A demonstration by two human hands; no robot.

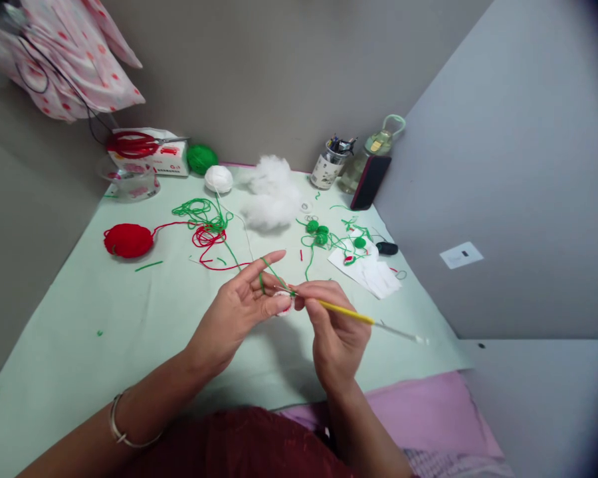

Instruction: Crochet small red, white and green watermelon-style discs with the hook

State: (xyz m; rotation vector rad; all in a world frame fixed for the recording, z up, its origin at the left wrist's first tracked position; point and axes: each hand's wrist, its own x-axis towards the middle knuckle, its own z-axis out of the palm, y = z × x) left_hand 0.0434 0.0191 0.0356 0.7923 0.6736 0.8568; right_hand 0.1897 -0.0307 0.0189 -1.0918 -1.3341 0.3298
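Note:
My left hand (234, 305) pinches a small white and red crochet piece (284, 310) between thumb and fingers. Green yarn (275, 273) wraps round its fingers and runs to the piece. In my right hand (335, 325) is a crochet hook (346, 312) with a yellow handle, its thin tip touching the piece where green stitches show. The hook's back end points to the lower right. Both hands meet above the table (144, 352). Behind them lie tangled green yarn (202, 216) and tangled red yarn (210, 236).
Further back are a red yarn ball (128, 240), a white ball (218, 179), a green ball (202, 159) and fluffy stuffing (272, 192). Red scissors (134, 144) rest on a tissue pack (167, 158). To the right stand a pen cup (327, 166), phone (371, 182) and small green balls (321, 236).

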